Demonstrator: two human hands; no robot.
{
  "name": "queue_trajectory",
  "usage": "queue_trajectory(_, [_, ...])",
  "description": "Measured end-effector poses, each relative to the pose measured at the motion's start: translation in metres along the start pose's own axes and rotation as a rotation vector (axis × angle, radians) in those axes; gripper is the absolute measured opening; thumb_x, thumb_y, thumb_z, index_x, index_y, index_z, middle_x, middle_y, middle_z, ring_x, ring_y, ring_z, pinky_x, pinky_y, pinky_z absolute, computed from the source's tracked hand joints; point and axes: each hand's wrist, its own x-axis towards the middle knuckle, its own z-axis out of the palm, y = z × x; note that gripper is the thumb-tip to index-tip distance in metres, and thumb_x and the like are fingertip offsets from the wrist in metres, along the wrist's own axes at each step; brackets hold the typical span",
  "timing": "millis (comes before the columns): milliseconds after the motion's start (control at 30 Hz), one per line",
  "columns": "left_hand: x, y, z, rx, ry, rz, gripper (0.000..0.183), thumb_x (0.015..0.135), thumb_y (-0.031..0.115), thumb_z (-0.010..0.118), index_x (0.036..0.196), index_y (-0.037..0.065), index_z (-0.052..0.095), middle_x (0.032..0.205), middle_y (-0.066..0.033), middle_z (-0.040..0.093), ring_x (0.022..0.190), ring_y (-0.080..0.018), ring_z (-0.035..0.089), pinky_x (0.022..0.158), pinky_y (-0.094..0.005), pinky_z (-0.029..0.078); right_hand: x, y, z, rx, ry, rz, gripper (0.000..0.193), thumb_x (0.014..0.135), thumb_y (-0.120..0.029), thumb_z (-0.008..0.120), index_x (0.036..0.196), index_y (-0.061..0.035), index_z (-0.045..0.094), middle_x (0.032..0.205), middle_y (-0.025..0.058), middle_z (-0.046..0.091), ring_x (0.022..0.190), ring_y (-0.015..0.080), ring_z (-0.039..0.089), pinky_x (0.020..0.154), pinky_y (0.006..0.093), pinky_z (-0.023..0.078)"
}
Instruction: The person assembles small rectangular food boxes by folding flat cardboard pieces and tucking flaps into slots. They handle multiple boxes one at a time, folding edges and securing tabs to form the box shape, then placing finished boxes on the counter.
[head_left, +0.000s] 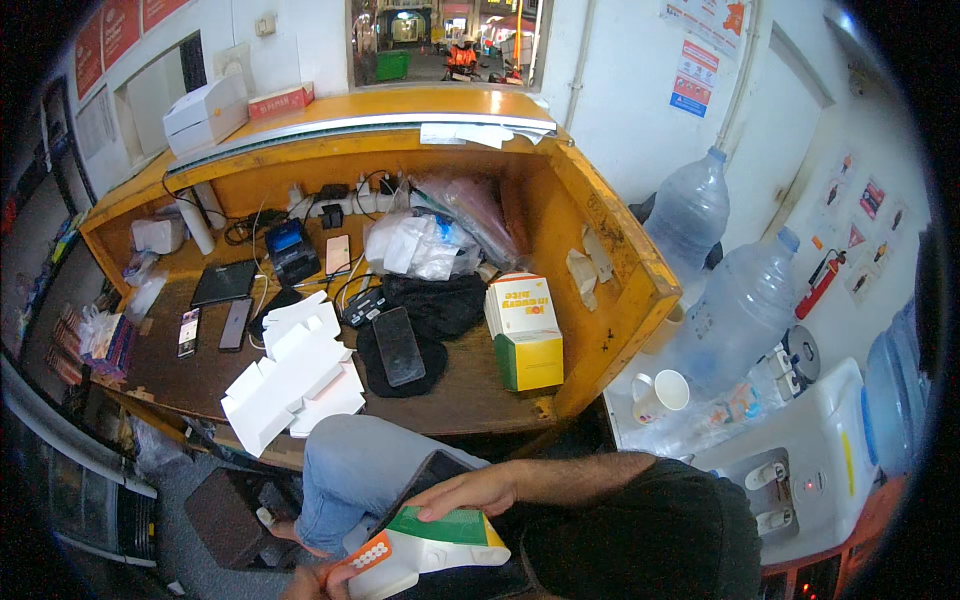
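Over my lap lies a partly folded cardboard box (440,553) in white, green, yellow and orange. My right hand (465,492) reaches across from the right, its thumb and fingers closed on the green panel. At the lower edge, my left hand (318,582) pinches the orange end; part of it is cut off by the picture's edge. On the desk in front, several flat white box blanks (295,370) lie in a loose pile. To their right stands a stack of folded boxes (525,335) in the same white, green and yellow.
The wooden desk (180,375) carries several phones, including a dark one (398,346) on black cloth, plus a small black printer (292,252) and plastic bags (422,243). At the right are a white mug (660,396), large water bottles (740,305) and a water dispenser (800,470).
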Motion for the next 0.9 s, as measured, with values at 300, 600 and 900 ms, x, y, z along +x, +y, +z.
queue_trajectory(300, [0.034,-0.109,0.113,-0.726,-0.304,0.035,0.05,0.113,0.038,0.054,0.077,0.002,0.056,0.078,-0.0039,0.062,0.076,-0.017,0.06,0.068,-0.0336,0.047,0.021,0.058,-0.009,0.392,0.188,0.184,0.046,0.101,-0.041,0.068,0.136,-0.012,0.07,0.12,0.0051,0.078,0.097,0.0146,0.076,0.087,0.0367,0.062])
queue_trajectory(600, [0.067,-0.092,0.138,-1.257,0.242,-0.231,0.078,0.111,0.069,0.023,0.153,0.007,0.045,0.14,-0.0124,0.057,0.13,-0.0262,0.054,0.106,-0.0414,0.041,-0.108,-0.062,0.033,-0.664,1.326,-0.952,0.05,0.106,-0.038,0.061,0.147,-0.0089,0.055,0.132,0.0125,0.067,0.117,0.0281,0.067,0.099,0.0435,0.055])
queue_trajectory(900, [0.013,-0.125,0.182,-1.131,0.298,-0.369,0.065,0.113,0.061,0.034,0.127,0.003,0.059,0.12,-0.0104,0.062,0.108,-0.0225,0.061,0.09,-0.0382,0.047,-0.114,-0.035,-0.083,-1.914,2.007,0.403,0.054,0.108,-0.046,0.049,0.149,-0.0107,0.057,0.154,0.0247,0.051,0.15,0.0491,0.038,0.123,0.0717,0.021])
